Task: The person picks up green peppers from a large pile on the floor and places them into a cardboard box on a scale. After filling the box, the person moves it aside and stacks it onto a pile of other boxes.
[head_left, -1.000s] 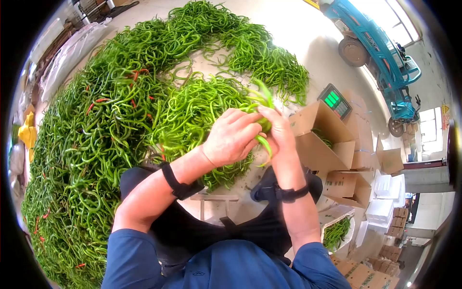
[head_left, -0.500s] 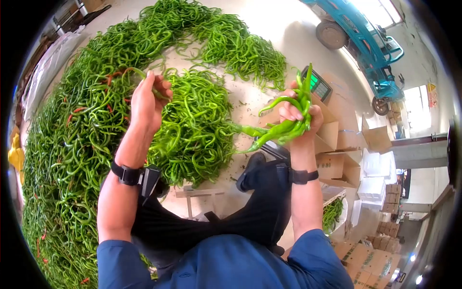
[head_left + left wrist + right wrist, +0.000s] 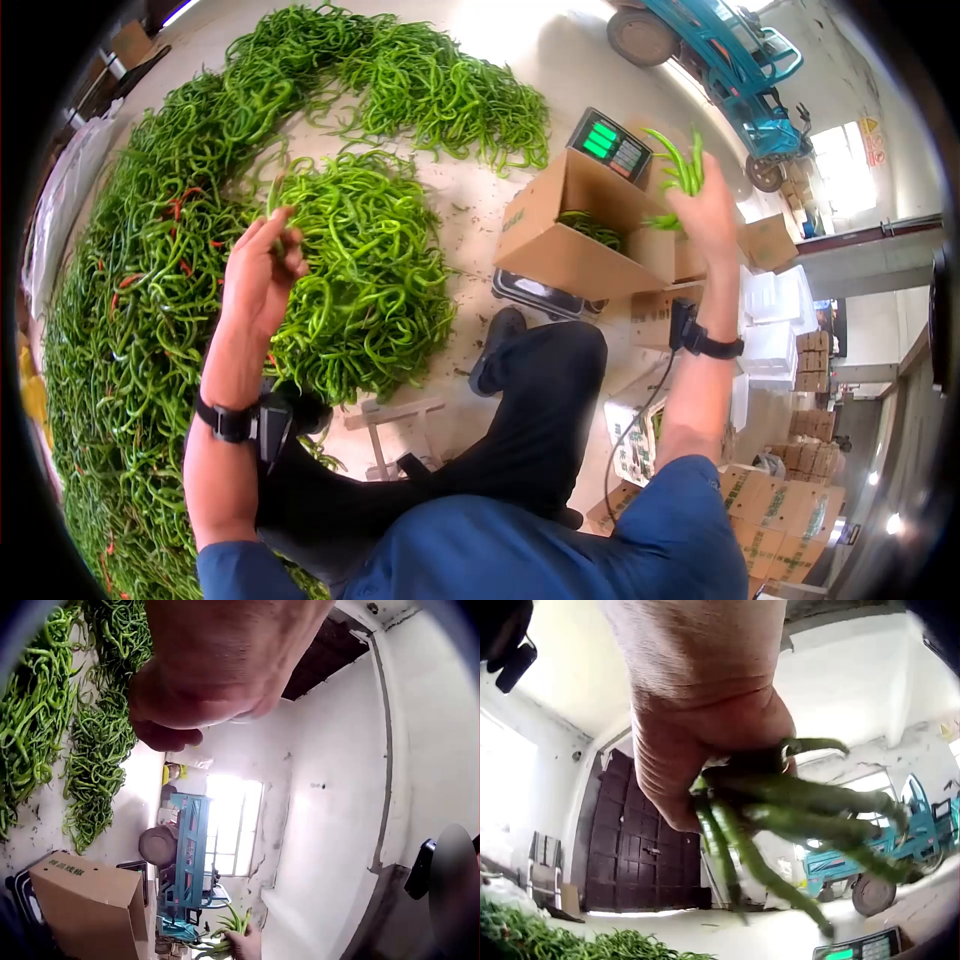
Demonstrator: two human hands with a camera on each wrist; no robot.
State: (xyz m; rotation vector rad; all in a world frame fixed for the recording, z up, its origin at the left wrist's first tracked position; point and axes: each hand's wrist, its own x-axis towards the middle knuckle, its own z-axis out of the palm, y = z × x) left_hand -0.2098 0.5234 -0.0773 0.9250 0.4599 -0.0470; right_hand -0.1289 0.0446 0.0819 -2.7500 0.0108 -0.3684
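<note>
The bunch of green peppers (image 3: 682, 168) is up in the right hand (image 3: 710, 222), to the right of the open carton (image 3: 530, 212) in the head view. That hand grips it firmly, fingers curled round one end, while the other ends fan out free of the palm, as the right wrist view shows. With curved, slippery pods like these, the grip seems best set snug enough that none slides out of the middle, yet short of pinching hard, which could snap or bruise them. Keeping the pods roughly parallel, with the free ends clear of the cardboard edges, should help; a low, gentle release suits them better than a toss. The loose peppers (image 3: 592, 230) inside the carton lie tangled, so any pods laid there would sit neater side by side along its length. The carton stands on the scale platform (image 3: 538, 292), beside the lit display (image 3: 612, 145), so its walls are better not leaned on or knocked. The left hand (image 3: 258, 275) is raised at the edge of the nearer pepper pile (image 3: 365, 275), its fingers bent and partly closed; a thin blurred shape shows at the fingertips, and I cannot tell whether they pinch it. Picking pods singly there, by the stalk, would keep the tangle from dragging. Farther out, the larger pile (image 3: 130, 370) has red pods (image 3: 127, 282) among the green, easy to sweep up by accident, so a quick look over each handful pays.
</note>
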